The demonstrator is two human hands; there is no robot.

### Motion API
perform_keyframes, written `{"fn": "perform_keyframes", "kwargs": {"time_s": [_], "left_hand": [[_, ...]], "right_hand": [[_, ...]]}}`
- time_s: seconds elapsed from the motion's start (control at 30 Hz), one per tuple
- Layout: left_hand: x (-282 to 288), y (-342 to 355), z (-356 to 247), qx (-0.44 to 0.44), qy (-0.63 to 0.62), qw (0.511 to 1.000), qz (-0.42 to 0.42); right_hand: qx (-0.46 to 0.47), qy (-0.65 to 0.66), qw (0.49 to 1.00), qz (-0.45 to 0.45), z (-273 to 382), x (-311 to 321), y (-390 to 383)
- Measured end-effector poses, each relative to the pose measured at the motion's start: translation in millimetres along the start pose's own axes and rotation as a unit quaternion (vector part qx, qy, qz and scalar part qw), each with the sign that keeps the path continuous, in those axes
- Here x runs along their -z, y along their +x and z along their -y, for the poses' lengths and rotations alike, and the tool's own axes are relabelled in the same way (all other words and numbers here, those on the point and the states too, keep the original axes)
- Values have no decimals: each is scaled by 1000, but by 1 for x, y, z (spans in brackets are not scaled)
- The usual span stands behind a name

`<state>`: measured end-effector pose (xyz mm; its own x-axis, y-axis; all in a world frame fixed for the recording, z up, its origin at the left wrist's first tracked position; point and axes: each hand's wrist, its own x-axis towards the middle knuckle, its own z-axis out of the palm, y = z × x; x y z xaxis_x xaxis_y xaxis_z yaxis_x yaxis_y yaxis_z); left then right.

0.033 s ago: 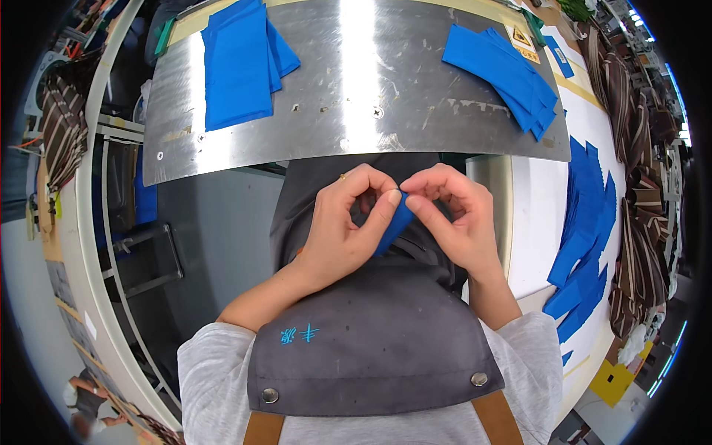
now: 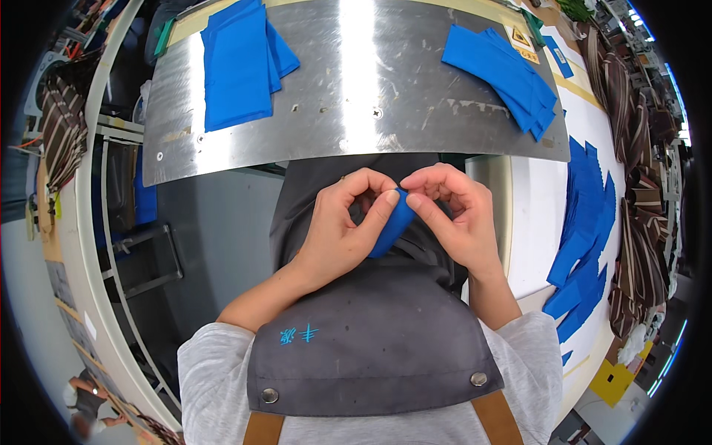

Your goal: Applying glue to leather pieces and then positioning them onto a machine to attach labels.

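Observation:
My left hand (image 2: 347,215) and my right hand (image 2: 454,211) meet above my lap, in front of the metal plate's near edge. Between them is a small blue piece of fabric (image 2: 393,228), its upper edge pinched between thumb and forefinger on each side. The cloth hangs down at a slant toward the left, partly hidden behind my left hand and thumb. On the metal plate (image 2: 319,133) lie a stack of blue fabric pieces (image 2: 237,74) at the left and a fanned blue pile (image 2: 504,78) at the right.
More blue pieces (image 2: 582,230) lie overlapped on a white surface (image 2: 532,230) to my right. Beyond them hangs brown striped cloth (image 2: 639,237). A metal frame (image 2: 152,259) stands at the left below the plate. Another person (image 2: 89,393) appears at the far lower left.
Slightly more of the blue fabric shows beneath my fingers, its lower part a little wider at the left. Both hands stay in nearly the same place.

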<state>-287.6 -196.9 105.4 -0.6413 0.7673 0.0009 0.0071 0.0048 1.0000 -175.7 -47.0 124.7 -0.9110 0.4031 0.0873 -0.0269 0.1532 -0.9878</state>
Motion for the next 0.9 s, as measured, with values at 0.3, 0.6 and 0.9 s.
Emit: {"fn": "perform_keyframes", "kwargs": {"time_s": [0.3, 0.6, 0.9], "left_hand": [[1, -3, 1, -6, 41, 999, 5], [-2, 0, -1, -125, 158, 979, 25], [0, 0, 4, -5, 80, 996, 27]], "right_hand": [[-63, 11, 998, 7, -1, 0, 3], [-44, -7, 999, 4, -22, 2, 4], [-89, 24, 996, -6, -17, 1, 4]]}}
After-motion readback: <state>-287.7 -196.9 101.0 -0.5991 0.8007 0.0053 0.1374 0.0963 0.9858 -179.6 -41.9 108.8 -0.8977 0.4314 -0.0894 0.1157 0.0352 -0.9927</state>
